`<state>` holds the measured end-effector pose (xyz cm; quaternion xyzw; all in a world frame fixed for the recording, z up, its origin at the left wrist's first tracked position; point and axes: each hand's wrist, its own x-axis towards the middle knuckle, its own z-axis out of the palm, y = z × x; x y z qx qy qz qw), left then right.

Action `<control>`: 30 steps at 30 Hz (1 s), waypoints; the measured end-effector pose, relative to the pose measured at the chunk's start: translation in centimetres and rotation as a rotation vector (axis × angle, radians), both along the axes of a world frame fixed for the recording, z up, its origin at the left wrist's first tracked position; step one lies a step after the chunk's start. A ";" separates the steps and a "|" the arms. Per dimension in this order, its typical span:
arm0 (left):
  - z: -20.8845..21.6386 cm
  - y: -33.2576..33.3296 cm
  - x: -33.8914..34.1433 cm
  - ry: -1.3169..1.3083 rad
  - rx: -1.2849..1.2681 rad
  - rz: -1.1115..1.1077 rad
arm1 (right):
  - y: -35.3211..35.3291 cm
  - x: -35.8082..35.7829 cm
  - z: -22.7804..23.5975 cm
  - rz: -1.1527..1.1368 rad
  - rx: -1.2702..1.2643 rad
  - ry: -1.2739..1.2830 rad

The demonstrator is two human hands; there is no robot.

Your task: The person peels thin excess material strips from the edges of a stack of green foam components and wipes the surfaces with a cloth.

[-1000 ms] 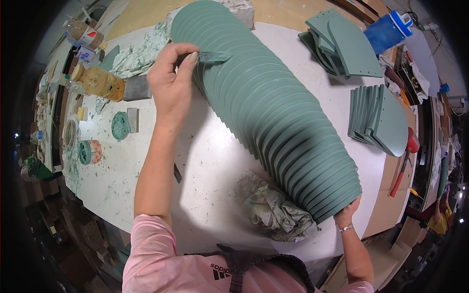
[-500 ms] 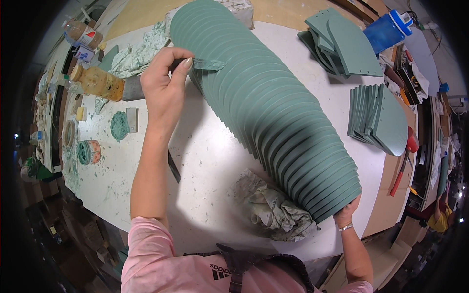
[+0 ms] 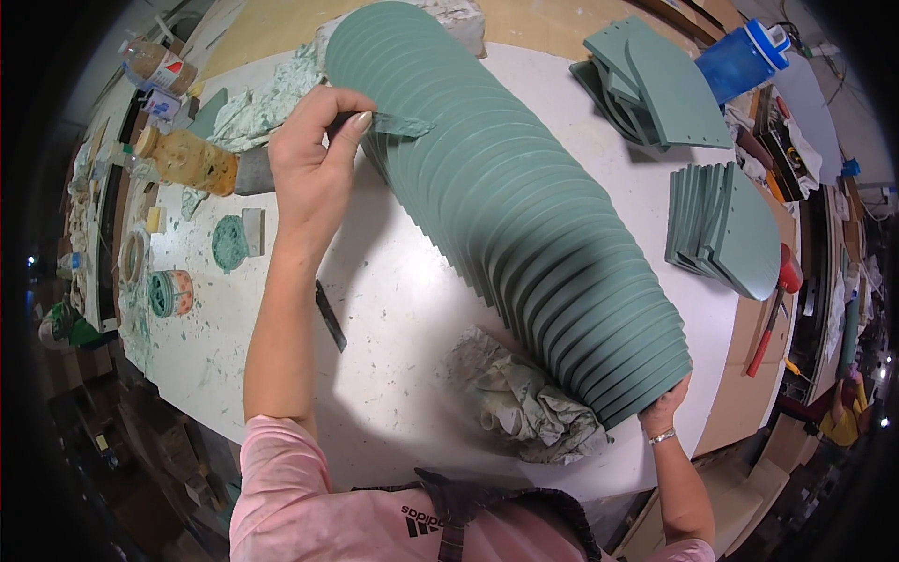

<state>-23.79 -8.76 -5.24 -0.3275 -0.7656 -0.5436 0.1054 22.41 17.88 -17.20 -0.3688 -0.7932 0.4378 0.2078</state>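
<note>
A long, curved green form (image 3: 524, 197) of many thin overlapping slabs lies diagonally across the white table. My left hand (image 3: 316, 140) pinches a spatula (image 3: 403, 125) between thumb and fingers. Its flat blade is smeared with green and rests against the form's upper left side. At the form's near right end, my right hand (image 3: 665, 407) grips the edge from below, with most of its fingers hidden behind the slabs. A crumpled, stained cloth (image 3: 534, 403) lies against the near end. Under the far end sits a whitish, paste-marked block (image 3: 459, 23).
Green slabs stand in two stacks at right, an upper stack (image 3: 655, 84) and a lower stack (image 3: 721, 225), near a red-handled tool (image 3: 768, 332) and blue bottle (image 3: 740, 61). Left are a paste jar (image 3: 171, 292), green paste (image 3: 228, 244), an amber jar (image 3: 192, 164) and a dark strip (image 3: 330, 316).
My left hand has risen very slightly and its forearm has shifted a little to the left. The spatula blade stays at nearly the same spot. My right hand keeps its place.
</note>
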 end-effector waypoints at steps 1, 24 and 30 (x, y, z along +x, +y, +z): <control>0.1 0.0 0.1 -0.036 -0.041 0.011 | 0.0 0.0 0.0 0.004 0.016 -0.013; -0.4 -1.2 0.7 0.013 -0.059 0.000 | 0.0 0.2 -0.5 -0.015 -0.042 0.042; -1.0 -2.0 1.1 -0.054 0.032 0.053 | 0.0 0.1 -0.2 -0.007 -0.028 0.028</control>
